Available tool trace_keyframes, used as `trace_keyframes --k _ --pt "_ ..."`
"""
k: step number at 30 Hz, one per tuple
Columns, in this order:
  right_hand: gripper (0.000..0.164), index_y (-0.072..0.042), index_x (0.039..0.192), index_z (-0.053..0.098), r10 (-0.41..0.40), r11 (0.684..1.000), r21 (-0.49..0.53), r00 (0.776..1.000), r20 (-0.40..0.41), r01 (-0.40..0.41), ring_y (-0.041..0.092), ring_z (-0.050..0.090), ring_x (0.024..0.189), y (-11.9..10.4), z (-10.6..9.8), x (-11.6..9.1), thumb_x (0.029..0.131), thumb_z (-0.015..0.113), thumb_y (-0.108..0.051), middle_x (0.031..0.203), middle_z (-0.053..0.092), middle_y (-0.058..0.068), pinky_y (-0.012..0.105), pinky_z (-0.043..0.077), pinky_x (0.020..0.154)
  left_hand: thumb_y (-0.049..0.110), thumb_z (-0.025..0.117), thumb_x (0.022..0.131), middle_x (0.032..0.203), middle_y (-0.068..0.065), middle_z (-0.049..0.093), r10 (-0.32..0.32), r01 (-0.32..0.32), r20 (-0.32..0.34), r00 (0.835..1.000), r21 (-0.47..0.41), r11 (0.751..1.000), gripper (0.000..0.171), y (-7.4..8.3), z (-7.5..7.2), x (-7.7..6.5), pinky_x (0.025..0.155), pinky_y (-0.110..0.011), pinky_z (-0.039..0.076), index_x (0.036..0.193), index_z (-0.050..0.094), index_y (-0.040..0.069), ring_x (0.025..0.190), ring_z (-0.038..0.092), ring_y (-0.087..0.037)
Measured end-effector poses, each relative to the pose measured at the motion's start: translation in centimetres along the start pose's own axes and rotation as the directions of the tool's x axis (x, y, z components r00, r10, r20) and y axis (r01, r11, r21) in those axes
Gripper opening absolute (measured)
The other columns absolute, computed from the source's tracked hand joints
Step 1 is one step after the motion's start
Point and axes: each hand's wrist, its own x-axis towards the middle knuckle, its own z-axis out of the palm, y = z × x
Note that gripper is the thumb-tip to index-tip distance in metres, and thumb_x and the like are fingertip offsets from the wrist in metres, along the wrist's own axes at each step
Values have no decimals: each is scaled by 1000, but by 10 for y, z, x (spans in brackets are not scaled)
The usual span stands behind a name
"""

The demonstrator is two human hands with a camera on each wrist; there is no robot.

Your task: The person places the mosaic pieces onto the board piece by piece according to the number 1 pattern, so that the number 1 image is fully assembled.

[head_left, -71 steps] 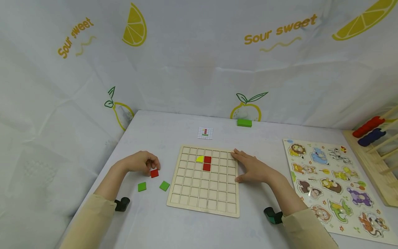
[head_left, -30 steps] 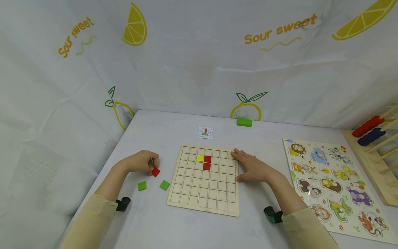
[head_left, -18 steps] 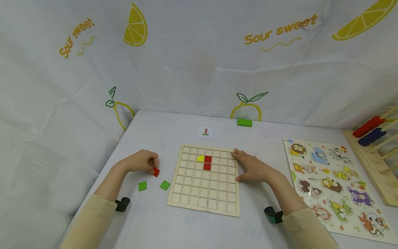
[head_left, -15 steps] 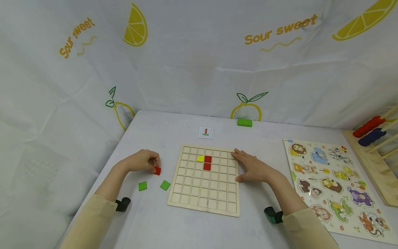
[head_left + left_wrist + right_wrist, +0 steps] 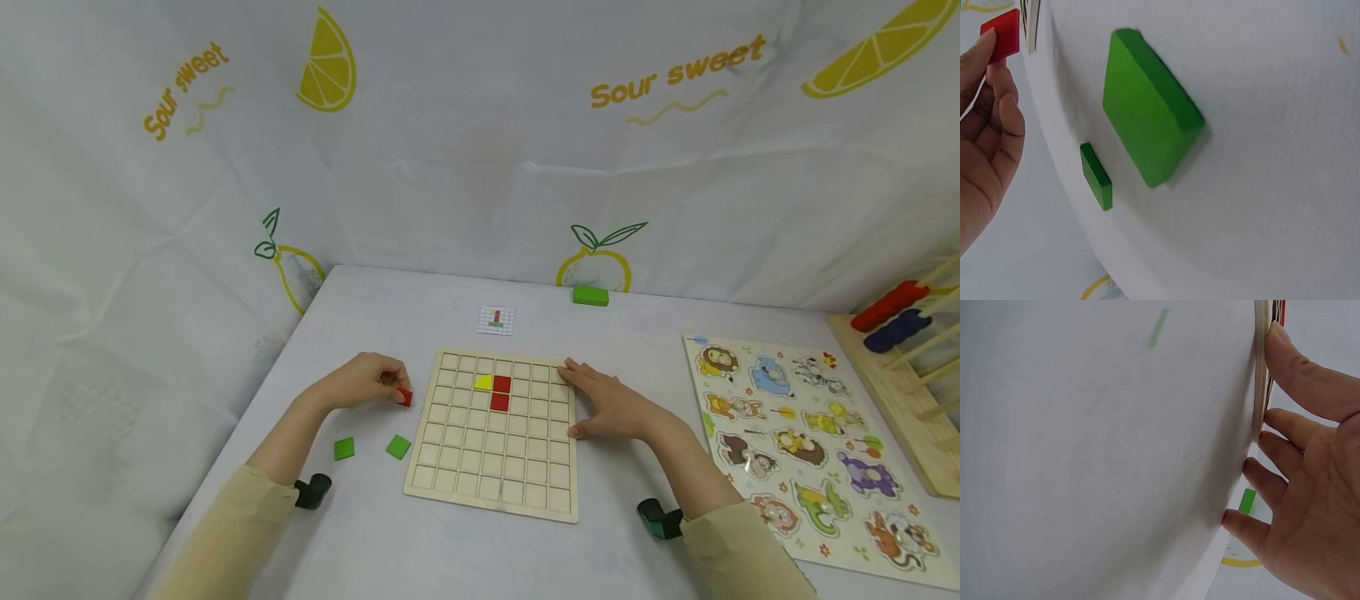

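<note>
My left hand (image 5: 372, 382) pinches a red square tile (image 5: 1005, 36) between thumb and fingers, just left of the wooden grid board (image 5: 459, 461). My right hand (image 5: 609, 403) lies with fingers spread along the board's right edge; in the right wrist view its thumb and a fingertip touch that edge. On the board, a yellow piece with a curved side (image 5: 483, 382) sits beside two red tiles (image 5: 500, 393) stacked in one column. Two green square tiles, one nearer the board (image 5: 398, 447) and one farther left (image 5: 344, 448), lie on the table below my left hand.
Behind the board lies a small pattern card (image 5: 496, 320) printed with a grid. A green block (image 5: 590, 296) stands at the table's back edge. To the right are an animal puzzle board (image 5: 817, 450) and a wooden bead frame (image 5: 918, 417).
My left hand first turned the red tile about on the table, then moved it right and slightly back, close to the board's left edge. My right hand and the board have stayed put.
</note>
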Motion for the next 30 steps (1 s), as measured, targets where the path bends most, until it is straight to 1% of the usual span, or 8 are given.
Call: trace_keyframes --k 2,7,16,23,30 --pt "93 -6 155 29 0 1000 1 1000 0 0 43 15 152 0 0 0 81 78 -32 165 19 18 68 13 118 14 73 87 78 3 64 23 -23 -2 1000 -10 1000 7 5 4 3 67 -24 45 84 66 14 72 52 -12" --pt "93 -7 154 30 2 1000 0 1000 -1 -2 42 15 153 1 1 0 80 78 -33 165 20 18 68 14 119 14 73 88 79 3 65 55 -55 8 998 -35 998 6 19 14 11 69 -24 46 86 67 14 74 53 -12" --pt "93 -7 155 29 4 1000 -4 1000 -6 -4 42 16 153 1 1 0 80 79 -32 165 20 17 67 14 119 15 72 89 82 4 68 93 -91 39 995 -47 995 6 37 29 23 72 -24 46 86 67 15 76 55 -11" --pt "92 -7 155 30 3 1000 0 1000 -5 -3 42 16 153 0 0 0 80 79 -31 165 20 17 67 14 119 14 72 89 79 2 66 108 -106 40 993 -39 994 6 51 41 32 70 -23 45 85 68 14 74 53 -10" --pt "93 -7 155 29 -3 1000 -2 1000 -5 2 43 16 153 1 0 -1 81 79 -31 165 20 18 67 14 119 12 73 88 77 1 64 118 -117 24 993 -39 992 7 60 57 42 66 -21 45 84 67 12 72 52 -10"
